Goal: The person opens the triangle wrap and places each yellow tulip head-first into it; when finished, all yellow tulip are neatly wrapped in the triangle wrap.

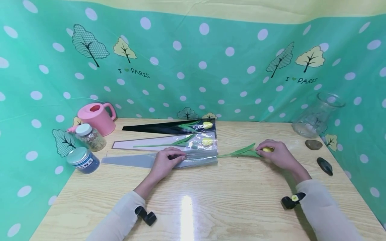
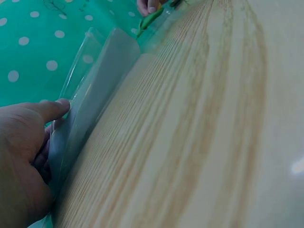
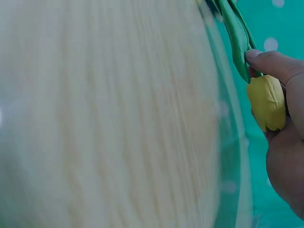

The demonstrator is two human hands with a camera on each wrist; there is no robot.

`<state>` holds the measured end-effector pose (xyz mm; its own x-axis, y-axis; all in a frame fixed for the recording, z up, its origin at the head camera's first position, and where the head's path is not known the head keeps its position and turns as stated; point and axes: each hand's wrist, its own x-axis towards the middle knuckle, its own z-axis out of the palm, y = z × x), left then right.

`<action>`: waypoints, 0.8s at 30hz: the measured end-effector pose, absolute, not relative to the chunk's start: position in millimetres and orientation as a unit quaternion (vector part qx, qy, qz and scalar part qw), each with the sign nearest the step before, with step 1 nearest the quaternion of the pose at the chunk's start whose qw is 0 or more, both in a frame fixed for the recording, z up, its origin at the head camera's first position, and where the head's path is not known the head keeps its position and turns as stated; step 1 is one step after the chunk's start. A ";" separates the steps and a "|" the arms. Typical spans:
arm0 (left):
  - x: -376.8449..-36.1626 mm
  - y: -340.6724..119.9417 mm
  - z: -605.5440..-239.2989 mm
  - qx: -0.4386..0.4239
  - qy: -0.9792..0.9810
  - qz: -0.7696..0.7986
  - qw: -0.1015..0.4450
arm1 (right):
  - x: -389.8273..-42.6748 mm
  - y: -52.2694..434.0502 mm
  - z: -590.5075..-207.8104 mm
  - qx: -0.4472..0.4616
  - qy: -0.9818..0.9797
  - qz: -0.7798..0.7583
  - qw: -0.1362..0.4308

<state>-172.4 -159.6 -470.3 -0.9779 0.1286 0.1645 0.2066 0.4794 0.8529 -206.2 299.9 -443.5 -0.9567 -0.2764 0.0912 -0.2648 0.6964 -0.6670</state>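
My left hand (image 1: pixel 164 164) pinches a grey, clear-fronted flower sleeve (image 1: pixel 129 161) near its middle. In the left wrist view, the thumb lies against the film of the sleeve (image 2: pixel 102 76), whose mouth stands slightly apart. My right hand (image 1: pixel 278 154) pinches a yellow artificial tulip (image 3: pixel 267 102) just below its bloom, by the stem and leaf. The tulip's green leaves (image 1: pixel 245 149) point left, and its stem reaches the sleeve's right end; how far inside it goes is hard to see. Behind lie a white sleeve (image 1: pixel 144 144) and a black sleeve (image 1: pixel 150 128), each with a yellow tulip inside.
At the left stand a pink watering can (image 1: pixel 98 119), a jar of small bits (image 1: pixel 91 139) and a jar of blue contents (image 1: pixel 85 162). A glass vase (image 1: pixel 312 120) stands at the right back, near a brown stone (image 1: pixel 313 144) and a black stone (image 1: pixel 324 166).
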 end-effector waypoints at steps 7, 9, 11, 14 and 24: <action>-172.1 -153.0 -467.7 -0.105 -0.864 -0.489 0.056 | -193.7 271.7 -443.9 -0.162 0.906 -0.391 -0.002; -172.7 -150.7 -467.4 -0.109 -0.866 -0.484 0.060 | -191.1 262.7 -445.9 -0.164 0.903 -0.398 -0.009; -173.4 -148.7 -467.2 -0.113 -0.868 -0.479 0.063 | -188.6 253.9 -448.2 -0.158 0.900 -0.406 -0.010; -174.1 -146.7 -467.2 -0.115 -0.868 -0.479 0.062 | -186.2 242.1 -451.3 -0.149 0.896 -0.418 -0.011; -174.1 -145.8 -468.7 -0.113 -0.867 -0.482 0.062 | -185.8 207.7 -455.6 -0.148 0.888 -0.435 0.012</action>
